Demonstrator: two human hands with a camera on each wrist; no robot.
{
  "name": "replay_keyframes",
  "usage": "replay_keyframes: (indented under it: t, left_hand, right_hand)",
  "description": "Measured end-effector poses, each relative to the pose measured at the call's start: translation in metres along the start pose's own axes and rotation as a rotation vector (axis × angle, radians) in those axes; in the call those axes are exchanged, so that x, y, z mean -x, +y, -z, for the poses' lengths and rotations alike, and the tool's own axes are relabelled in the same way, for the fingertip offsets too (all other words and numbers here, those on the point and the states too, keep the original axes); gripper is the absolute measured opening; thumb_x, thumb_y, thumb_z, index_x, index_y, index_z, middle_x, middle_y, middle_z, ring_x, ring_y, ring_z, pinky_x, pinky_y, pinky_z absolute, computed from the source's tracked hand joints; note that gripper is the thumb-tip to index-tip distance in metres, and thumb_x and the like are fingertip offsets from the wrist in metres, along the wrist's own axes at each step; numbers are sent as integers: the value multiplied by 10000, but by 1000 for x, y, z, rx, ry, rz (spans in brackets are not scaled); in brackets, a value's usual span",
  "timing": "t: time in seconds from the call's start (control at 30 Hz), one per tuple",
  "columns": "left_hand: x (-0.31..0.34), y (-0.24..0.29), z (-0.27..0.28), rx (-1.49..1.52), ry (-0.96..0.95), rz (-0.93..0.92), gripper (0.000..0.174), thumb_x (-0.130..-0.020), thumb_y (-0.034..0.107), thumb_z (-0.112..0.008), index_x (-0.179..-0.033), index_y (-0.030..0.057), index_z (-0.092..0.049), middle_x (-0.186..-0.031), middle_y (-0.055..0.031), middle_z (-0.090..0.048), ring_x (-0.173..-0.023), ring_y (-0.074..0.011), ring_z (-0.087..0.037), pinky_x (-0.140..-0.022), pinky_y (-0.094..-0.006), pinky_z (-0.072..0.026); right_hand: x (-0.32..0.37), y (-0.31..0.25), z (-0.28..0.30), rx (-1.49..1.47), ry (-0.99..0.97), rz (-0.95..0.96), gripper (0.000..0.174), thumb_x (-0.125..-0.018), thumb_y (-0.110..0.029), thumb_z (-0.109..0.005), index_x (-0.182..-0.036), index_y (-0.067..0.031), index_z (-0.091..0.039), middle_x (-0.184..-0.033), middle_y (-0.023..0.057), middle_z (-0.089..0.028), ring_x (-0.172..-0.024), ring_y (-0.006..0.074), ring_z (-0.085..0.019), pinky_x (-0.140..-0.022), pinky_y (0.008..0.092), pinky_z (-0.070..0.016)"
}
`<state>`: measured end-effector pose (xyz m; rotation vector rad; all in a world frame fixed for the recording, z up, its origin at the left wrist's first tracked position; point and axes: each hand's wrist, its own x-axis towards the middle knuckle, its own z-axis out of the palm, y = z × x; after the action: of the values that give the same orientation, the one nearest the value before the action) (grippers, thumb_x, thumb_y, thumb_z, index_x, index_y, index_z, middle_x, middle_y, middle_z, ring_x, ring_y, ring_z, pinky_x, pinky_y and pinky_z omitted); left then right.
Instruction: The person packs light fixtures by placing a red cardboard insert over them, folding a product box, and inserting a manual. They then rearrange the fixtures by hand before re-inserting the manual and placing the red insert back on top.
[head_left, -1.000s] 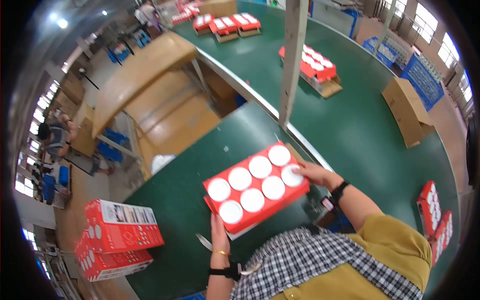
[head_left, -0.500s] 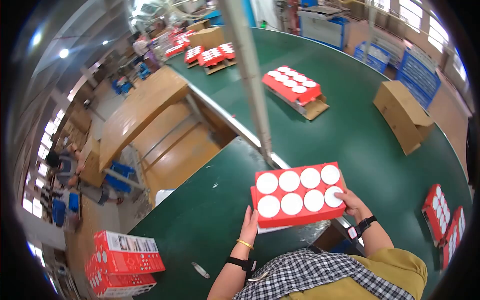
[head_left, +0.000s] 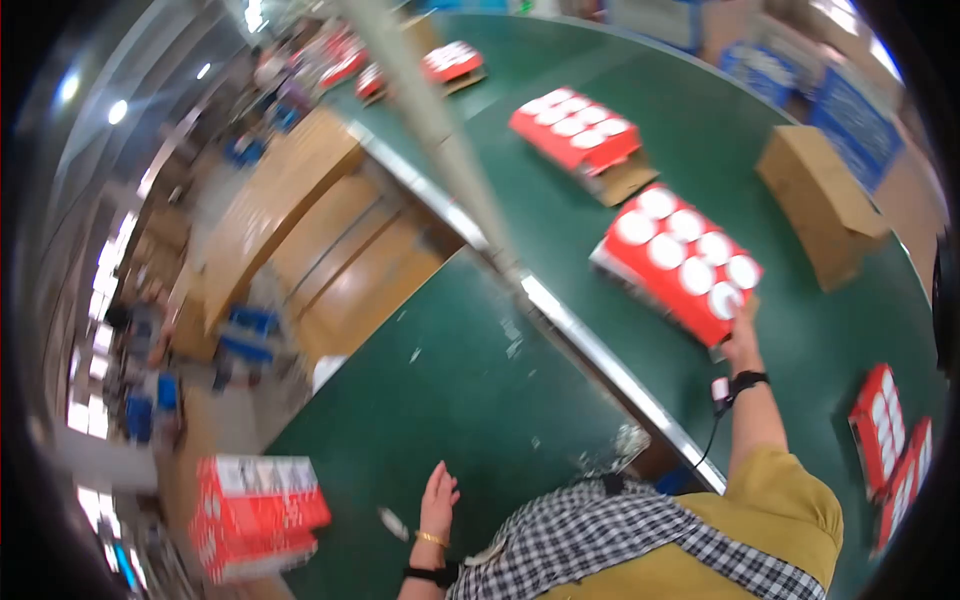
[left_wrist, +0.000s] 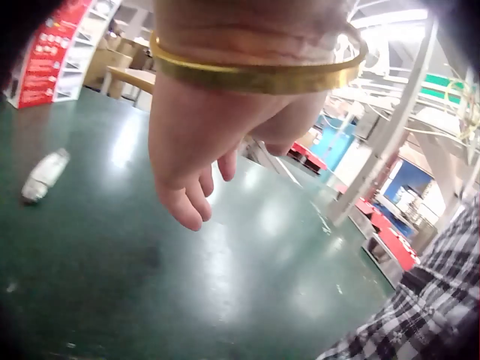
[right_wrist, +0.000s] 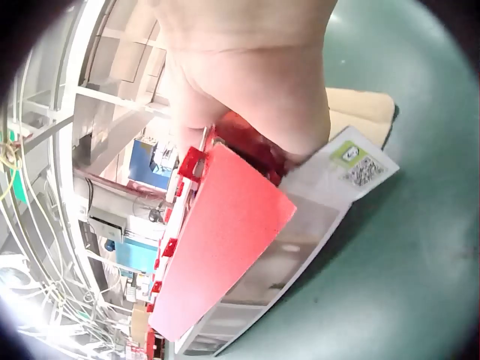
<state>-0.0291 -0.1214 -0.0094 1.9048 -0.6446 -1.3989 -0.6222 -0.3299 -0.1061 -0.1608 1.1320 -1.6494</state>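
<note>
The right hand (head_left: 742,338) grips the near end of a red box (head_left: 672,262) with white round lids in several places on its top, over the far green table. In the right wrist view the right hand (right_wrist: 251,97) covers the end of the red box (right_wrist: 225,240), beside a printed panel with a square code. Above the near green table the left hand (head_left: 437,503) is empty, its fingers loosely bent. In the left wrist view the left hand (left_wrist: 217,142) hangs over the table, and a small whitish object (left_wrist: 46,174) lies to its side.
Two stacked red boxes (head_left: 255,515) stand at the near table's left edge. Another lidded red box (head_left: 575,130) and a cardboard carton (head_left: 822,205) are on the far table; more red boxes (head_left: 878,425) lie at right. A grey post (head_left: 430,120) rises at the metal rail (head_left: 600,370).
The right hand has carried the lidded box from the near table across the rail to the far one. The left hand has let go of the box and moved back to the left.
</note>
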Motion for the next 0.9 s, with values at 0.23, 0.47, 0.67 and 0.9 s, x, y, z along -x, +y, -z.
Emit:
replay_keyframes:
  t: [0.23,0.47,0.67,0.9]
  left_hand:
    - [71,-46,124,54,434,11,455,-1005,375,-534,-1337,65,-554,-1238,-45,-607,-1036,-136,-604,-845,-286,-500]
    - [110,-85,282,-284,1122,-371,332,-990,286,-564,-1186,23,-615,-1061,-58,-631,-920,-145,-588,-736,-279,-493]
    - [131,7,331,-786,1403,-677,340,-914,175,-635,-1217,25,-595,-1235,-180,-559,-1166,-328,-518,-1007,-436,-399]
    - [107,22,372,-996,1347,-719,724,-784,283,-781,-1403,84,-463,-1434,-185,-409,-1324,-398,-377,-1098,-514,-316]
  right_hand:
    - [-108,-13,35,839,160,304,363,-959,-339,-592,-1086,1,-602,-1010,104,-667,-945,223,-632,-787,386,-507]
    - [104,124,-146,1497,-476,899,240,-882,-127,-600,-1089,-12,-645,-1112,150,-628,-1057,315,-576,-966,400,-438]
    - [292,252,-246,1326,-1493,137,298,-898,-157,-594,-1178,-73,-648,-1086,168,-671,-1020,311,-642,-905,400,-505]
    - [431,395,-303,1603,-2166,65,485,-948,-306,-564,-1414,-235,-450,-1130,183,-621,-1058,346,-606,-879,433,-498]
